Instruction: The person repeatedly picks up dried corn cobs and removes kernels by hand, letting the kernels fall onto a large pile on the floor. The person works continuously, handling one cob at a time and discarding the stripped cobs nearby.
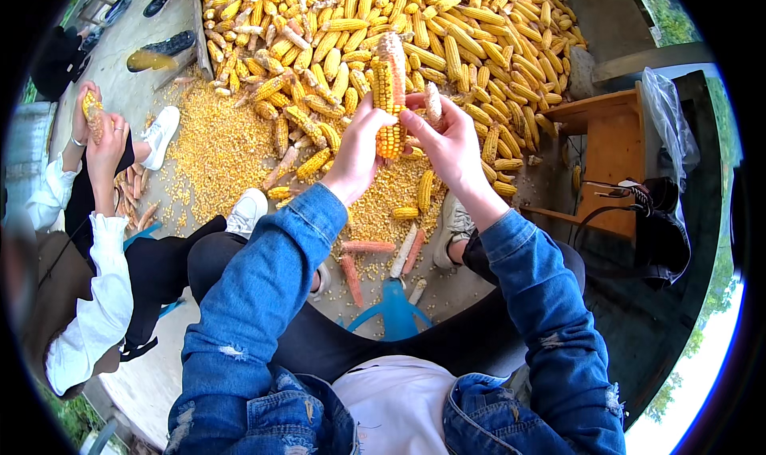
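An ear of dried corn (390, 105) stands nearly upright between my hands, its pinkish cob bare along one side and the tip. My left hand (358, 146) grips it with the thumb across its lower half. My right hand (446, 140) has its thumb close to the bared strip and holds a short pale corncob (433, 103) between its fingers. Just below the hands, loose yellow kernels (383, 200) cover the floor, with a few ears among them. Several stripped cobs (368, 247) lie nearer to me.
A large heap of corn ears (479, 30) rises ahead. At left, a co-worker's hands (102, 123) hold another ear above a kernel pile (206, 135). A blue plastic stool (395, 317) shows between my legs. To the right stand a wooden box (610, 155) and a black bag (658, 233).
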{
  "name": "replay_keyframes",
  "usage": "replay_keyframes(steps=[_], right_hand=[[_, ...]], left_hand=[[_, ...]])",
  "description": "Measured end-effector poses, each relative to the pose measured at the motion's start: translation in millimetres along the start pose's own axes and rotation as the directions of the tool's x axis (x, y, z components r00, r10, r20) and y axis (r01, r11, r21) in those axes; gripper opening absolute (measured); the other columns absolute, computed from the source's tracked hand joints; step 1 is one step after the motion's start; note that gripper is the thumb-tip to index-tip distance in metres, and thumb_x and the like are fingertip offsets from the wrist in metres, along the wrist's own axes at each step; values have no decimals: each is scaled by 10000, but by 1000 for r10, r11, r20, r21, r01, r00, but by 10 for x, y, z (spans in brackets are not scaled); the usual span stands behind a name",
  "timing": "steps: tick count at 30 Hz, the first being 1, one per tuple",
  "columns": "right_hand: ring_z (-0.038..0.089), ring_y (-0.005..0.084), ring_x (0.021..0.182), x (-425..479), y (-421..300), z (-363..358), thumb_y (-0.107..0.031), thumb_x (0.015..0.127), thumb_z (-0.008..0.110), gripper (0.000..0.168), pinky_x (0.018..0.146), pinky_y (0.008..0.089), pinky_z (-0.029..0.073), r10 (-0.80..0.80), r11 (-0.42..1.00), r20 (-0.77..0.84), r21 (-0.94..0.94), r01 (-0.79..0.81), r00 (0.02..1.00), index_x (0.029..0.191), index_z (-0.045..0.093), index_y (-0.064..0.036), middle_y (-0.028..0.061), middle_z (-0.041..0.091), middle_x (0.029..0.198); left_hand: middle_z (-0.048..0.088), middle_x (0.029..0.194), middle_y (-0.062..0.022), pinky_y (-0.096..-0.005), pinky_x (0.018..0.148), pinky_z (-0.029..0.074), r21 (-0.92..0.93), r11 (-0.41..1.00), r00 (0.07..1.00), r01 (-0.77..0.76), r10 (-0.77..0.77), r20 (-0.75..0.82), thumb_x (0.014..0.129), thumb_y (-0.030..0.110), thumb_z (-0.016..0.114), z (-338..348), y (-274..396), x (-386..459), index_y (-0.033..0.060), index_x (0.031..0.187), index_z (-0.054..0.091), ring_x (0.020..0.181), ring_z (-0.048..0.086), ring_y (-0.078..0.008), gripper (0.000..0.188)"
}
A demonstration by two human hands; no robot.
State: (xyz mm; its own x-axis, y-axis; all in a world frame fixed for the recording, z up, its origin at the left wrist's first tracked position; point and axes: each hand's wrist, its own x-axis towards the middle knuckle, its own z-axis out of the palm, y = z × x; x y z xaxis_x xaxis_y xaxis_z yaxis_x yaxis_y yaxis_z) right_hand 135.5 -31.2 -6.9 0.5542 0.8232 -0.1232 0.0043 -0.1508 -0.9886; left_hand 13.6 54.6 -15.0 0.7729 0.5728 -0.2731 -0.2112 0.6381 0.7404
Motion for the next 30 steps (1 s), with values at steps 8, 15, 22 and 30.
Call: replay_keyframes(steps=[8,15,22,30], right_hand=[[630,77,751,19,-22,-67,-164,937,682,215,681,240,510,-8,998,-98,-70,1,995,1075,658,-2,36,693,843],[426,19,554,55,-114,-147,-203,942,673,288,494,189,312,104,959,-141,278,-62,984,1157,653,-12,-52,571,724],[426,9,557,25,-206,-69,-222,921,694,228,476,189,310,69,974,-31,220,-61,997,1056,629,-50,-60,561,741],[407,24,512,23,-232,-142,-179,920,666,174,454,195,289,99,948,91,294,-122,991,1029,587,-70,-62,493,674]], left_hand=[[569,1231,-89,-320,926,481,253,959,988,-130,103,115,905,62,569,64,-38,-23,13,1390,397,1074,577,-164,517],[655,1131,-199,-381,897,523,670,591,875,-449,442,197,862,143,737,19,-139,34,3,1325,404,1038,675,-292,587],[655,963,-289,-461,728,532,776,493,889,-394,417,186,963,428,601,47,-103,-35,-5,1194,426,881,682,-409,521],[680,933,-254,-449,742,526,767,511,895,-388,406,182,976,331,586,73,8,-78,-52,1190,516,883,690,-383,444]])
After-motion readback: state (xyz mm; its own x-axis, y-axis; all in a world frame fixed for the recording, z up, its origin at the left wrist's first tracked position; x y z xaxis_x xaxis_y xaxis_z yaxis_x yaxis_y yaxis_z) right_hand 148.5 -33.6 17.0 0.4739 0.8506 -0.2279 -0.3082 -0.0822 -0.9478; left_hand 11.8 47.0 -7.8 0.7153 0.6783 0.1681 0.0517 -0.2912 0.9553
